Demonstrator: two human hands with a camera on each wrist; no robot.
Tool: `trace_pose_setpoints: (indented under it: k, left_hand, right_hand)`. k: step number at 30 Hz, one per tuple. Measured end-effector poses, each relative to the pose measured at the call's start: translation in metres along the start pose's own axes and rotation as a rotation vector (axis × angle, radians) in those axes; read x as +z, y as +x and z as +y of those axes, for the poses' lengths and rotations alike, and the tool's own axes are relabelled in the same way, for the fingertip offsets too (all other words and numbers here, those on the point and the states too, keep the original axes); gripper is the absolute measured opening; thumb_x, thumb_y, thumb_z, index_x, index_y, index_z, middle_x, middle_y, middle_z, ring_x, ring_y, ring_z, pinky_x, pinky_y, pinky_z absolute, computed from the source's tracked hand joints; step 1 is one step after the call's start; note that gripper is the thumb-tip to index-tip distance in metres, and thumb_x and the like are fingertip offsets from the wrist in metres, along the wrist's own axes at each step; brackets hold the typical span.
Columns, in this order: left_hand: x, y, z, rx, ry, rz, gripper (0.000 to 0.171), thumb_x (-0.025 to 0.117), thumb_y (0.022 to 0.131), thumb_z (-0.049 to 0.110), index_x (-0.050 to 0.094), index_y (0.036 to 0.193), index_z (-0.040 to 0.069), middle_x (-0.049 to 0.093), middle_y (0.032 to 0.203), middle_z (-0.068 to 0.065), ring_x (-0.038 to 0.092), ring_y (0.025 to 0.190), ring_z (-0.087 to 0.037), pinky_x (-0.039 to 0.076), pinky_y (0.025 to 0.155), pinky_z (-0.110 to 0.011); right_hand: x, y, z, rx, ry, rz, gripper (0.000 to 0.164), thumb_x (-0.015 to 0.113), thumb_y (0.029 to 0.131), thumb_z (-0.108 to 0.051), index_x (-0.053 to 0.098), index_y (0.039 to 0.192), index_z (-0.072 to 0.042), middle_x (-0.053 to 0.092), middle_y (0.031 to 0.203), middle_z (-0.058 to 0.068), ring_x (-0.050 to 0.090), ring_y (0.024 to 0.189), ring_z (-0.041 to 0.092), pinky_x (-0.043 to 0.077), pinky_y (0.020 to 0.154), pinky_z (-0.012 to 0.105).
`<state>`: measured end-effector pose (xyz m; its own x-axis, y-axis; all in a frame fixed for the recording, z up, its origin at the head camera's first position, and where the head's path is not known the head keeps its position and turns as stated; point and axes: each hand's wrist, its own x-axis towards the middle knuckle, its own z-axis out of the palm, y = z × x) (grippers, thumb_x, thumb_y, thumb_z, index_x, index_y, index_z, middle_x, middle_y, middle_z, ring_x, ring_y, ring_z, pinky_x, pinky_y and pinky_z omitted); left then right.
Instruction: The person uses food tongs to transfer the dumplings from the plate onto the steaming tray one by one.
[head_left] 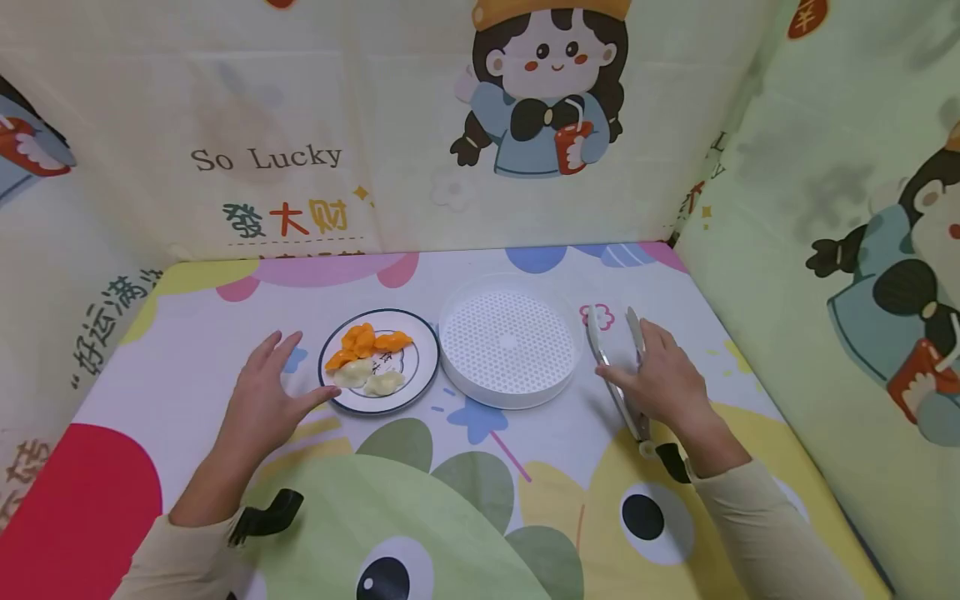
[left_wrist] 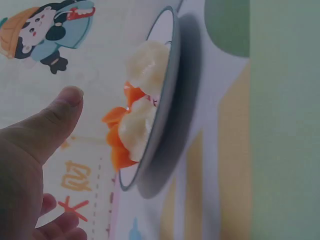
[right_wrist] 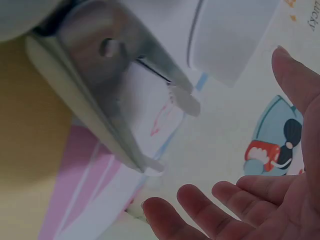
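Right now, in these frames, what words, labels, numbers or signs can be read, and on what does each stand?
"So Lucky": back cloth.
"發大财": back cloth, below that.
"好运满": left cloth, vertical; the rest is cut off.
Not surely readable: the sign on the red badge, upper right; brown characters, lower left; back cloth's cut-off bottom row; letters in the right corner fold; the plate's small, partly covered centre print.

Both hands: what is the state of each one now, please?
Left hand: open, holding nothing, near the plate.
Right hand: open, holding nothing, near the tongs.
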<state>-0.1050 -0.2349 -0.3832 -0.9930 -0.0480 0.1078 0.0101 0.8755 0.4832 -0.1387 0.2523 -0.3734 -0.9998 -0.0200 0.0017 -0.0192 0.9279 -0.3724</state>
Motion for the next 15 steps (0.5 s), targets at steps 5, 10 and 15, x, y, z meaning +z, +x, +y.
trace_pose_setpoints:
  k: [5,10,15]
  left_hand:
    - [0.011,0.006,-0.013,0.013,-0.051,-0.07,0.086,0.083,0.084,0.029,0.039,0.149,-0.005,0.033,0.15,-0.034,0.029,0.137,-0.052,0.03,0.102,-0.068]
    - [0.021,0.011,-0.02,-0.014,-0.09,-0.132,0.083,0.08,0.087,0.031,0.038,0.149,-0.004,0.034,0.149,-0.034,0.043,0.128,-0.05,0.037,0.1,-0.065]
    - [0.029,0.014,-0.023,-0.055,-0.138,-0.176,0.082,0.078,0.089,0.029,0.035,0.151,-0.002,0.034,0.15,-0.032,0.056,0.116,-0.047,0.046,0.094,-0.059]
  right_hand:
    - [0.009,0.003,0.009,0.036,0.043,-0.04,0.1,0.076,0.085,-0.044,0.023,0.15,0.011,0.034,0.141,0.036,0.045,0.115,0.048,0.042,0.093,0.063]
    - [0.015,0.005,0.015,0.075,0.043,-0.074,0.102,0.079,0.084,-0.042,0.022,0.15,0.012,0.036,0.137,0.035,0.047,0.109,0.047,0.045,0.091,0.061]
    - [0.019,0.005,0.02,0.094,0.037,-0.11,0.102,0.081,0.084,-0.037,0.02,0.15,0.012,0.037,0.135,0.036,0.047,0.108,0.047,0.045,0.092,0.061]
